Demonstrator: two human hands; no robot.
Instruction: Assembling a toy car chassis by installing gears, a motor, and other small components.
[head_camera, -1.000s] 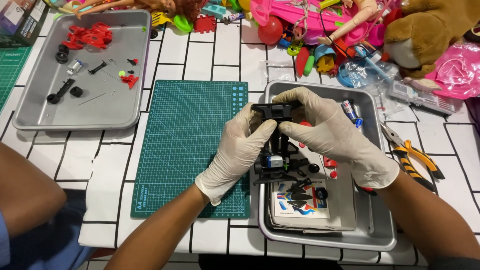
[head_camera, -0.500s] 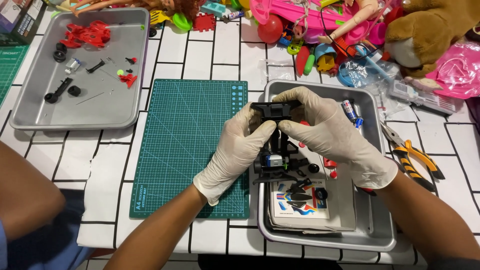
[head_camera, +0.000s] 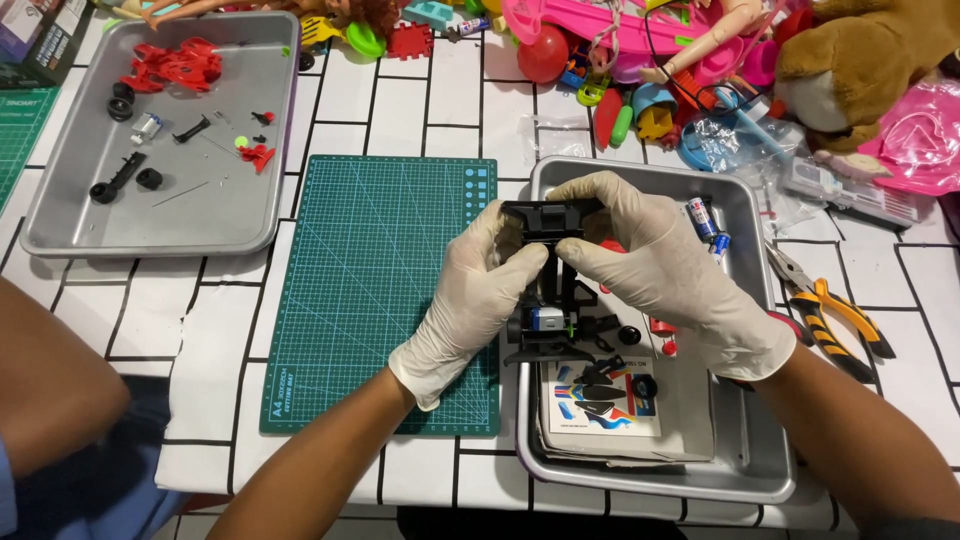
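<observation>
Over white tiled bench (head_camera: 420, 100), above grey tray (head_camera: 745, 470): left hand (head_camera: 470, 300) and right hand (head_camera: 670, 270), both gloved, pinching black toy car chassis (head_camera: 550, 270) together.

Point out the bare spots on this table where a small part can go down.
The green cutting mat is bare left of the left hand. White tiles below the left tray are open too. The right tray is crowded under both hands, and the toy pile fills the far edge; pliers block the right.

a hobby workbench: cutting mat (head_camera: 375, 290), metal trays (head_camera: 250, 235), pliers (head_camera: 835, 305), heaped toys (head_camera: 640, 60).
</observation>
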